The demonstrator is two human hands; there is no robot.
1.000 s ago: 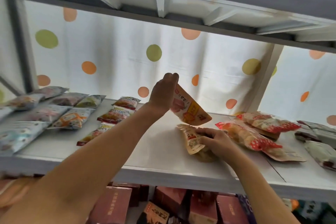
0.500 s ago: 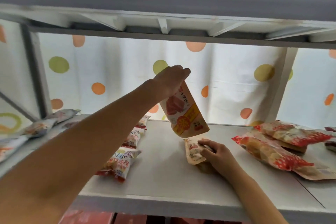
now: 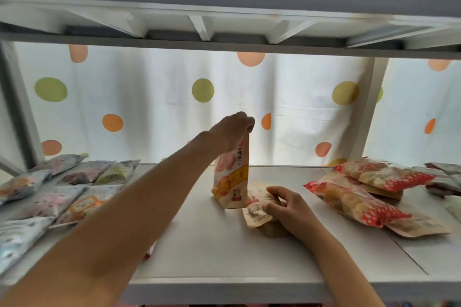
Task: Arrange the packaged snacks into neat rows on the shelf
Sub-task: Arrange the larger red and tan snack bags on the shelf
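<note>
Left hand [image 3: 230,129] fingers pinching one upright pouch [image 3: 230,178], right hand [image 3: 287,207] gripping one flat pouch [image 3: 255,208]

Bare shelf [image 3: 214,252] lies along the front edge's middle; flat packets [image 3: 50,197] crowd the left end, red bags [image 3: 354,197] the right.

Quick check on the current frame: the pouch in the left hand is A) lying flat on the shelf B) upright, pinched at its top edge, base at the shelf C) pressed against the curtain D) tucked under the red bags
B: the left hand pinches the top of the upright pouch, whose base meets the shelf; the right hand rests on a flat pouch beside it.
</note>
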